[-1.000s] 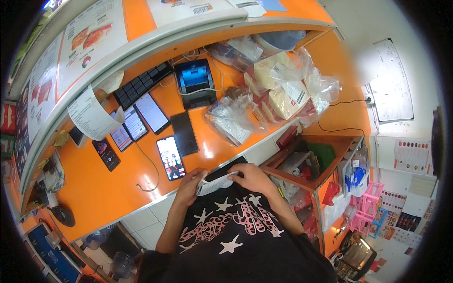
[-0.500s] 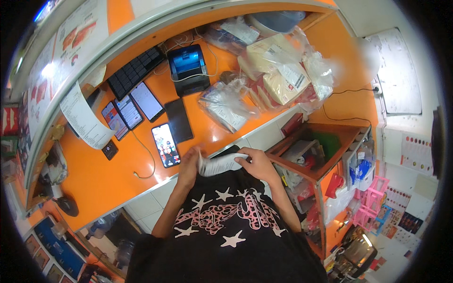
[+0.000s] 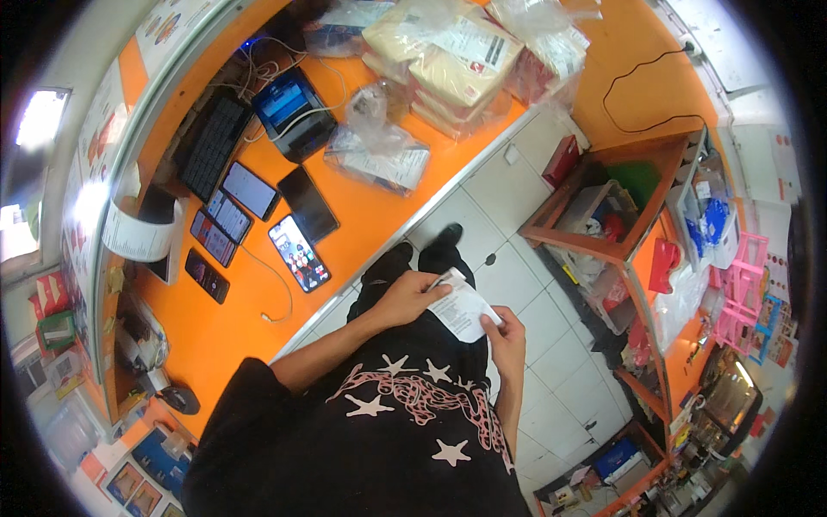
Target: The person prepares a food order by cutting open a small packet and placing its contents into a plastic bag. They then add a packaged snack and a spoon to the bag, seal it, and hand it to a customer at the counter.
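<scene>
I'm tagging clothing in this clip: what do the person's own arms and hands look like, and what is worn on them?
Both forearms are bare, as are the left hand and right hand: no gloves, and no ring or watch that I can make out. The short sleeves belong to a black T-shirt printed with white stars and pink lettering.

A white printed paper slip (image 3: 461,310) sits between the left hand (image 3: 407,297) and the right hand (image 3: 506,334), pinched at its edges. On the orange counter (image 3: 233,319), several phones (image 3: 298,252) lie side by side with lit, colourful screens, beside a dark tablet (image 3: 307,203). A terminal with a blue screen (image 3: 291,109) stands behind them. Clear plastic bags holding beige parcels with white labels (image 3: 448,65) pile at the far end; a flatter bag (image 3: 379,159) lies nearer. A white curled receipt roll (image 3: 142,237) hangs at left.
</scene>
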The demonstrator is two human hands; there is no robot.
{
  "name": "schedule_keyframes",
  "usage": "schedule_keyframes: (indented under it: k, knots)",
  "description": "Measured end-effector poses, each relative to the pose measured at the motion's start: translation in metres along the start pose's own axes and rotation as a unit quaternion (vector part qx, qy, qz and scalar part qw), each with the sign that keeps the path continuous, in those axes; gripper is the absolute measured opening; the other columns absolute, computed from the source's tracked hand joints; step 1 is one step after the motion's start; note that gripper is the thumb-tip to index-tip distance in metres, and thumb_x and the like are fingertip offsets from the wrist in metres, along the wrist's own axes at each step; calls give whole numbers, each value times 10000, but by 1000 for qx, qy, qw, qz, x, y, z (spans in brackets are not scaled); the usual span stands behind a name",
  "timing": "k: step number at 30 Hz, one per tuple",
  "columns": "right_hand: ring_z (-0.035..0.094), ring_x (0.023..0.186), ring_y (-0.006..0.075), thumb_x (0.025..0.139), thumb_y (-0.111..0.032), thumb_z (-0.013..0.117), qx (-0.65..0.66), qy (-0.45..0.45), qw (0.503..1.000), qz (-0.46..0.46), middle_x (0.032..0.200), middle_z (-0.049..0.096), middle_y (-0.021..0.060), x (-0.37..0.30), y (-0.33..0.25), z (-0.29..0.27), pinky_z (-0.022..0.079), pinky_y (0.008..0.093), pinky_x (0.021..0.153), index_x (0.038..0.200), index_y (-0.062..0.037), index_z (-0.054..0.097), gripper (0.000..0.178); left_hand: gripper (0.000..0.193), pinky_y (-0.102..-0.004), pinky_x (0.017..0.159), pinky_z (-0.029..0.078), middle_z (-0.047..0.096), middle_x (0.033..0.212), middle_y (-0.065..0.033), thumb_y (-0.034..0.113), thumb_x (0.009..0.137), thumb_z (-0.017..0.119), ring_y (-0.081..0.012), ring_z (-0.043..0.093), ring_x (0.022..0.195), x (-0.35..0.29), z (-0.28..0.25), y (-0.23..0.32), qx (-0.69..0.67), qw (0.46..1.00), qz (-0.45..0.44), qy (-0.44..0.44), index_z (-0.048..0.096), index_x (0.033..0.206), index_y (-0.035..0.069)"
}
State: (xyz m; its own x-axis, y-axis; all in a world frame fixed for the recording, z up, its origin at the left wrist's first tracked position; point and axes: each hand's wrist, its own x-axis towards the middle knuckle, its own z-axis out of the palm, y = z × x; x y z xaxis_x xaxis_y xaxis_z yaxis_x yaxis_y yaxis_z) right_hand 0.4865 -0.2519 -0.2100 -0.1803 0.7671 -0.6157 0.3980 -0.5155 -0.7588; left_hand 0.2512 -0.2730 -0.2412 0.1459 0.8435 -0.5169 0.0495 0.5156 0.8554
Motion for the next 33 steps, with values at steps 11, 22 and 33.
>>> schedule_keyframes:
  k: [11,22,33]
  knots:
    - [593,797,117,896,-154,668,180,217,955,-89,936,691,90,-97,159,-126,457,218,741,1126,-17,638,269,391,-447,672,469,641,758,-203,324,980,476,-373,599,693,37,233,7,321,864,162,-352,645,918,-23]
    - [546,673,77,887,-210,682,270,466,842,-25,729,635,26,-257,327,-359,425,248,619,878,-11,669,199,304,-341,547,434,595,639,-135,298,857,708,-166,538,555,42,624,13,377,790,165,-454,670,852,-3]
    - [643,826,127,862,-90,703,411,578,705,10,910,674,78,-374,504,-576,523,281,733,1185,-12,584,353,482,-288,669,483,661,790,-58,420,977,524,-118,596,750,70,1027,-50,427,647,-88,-625,680,930,-33]
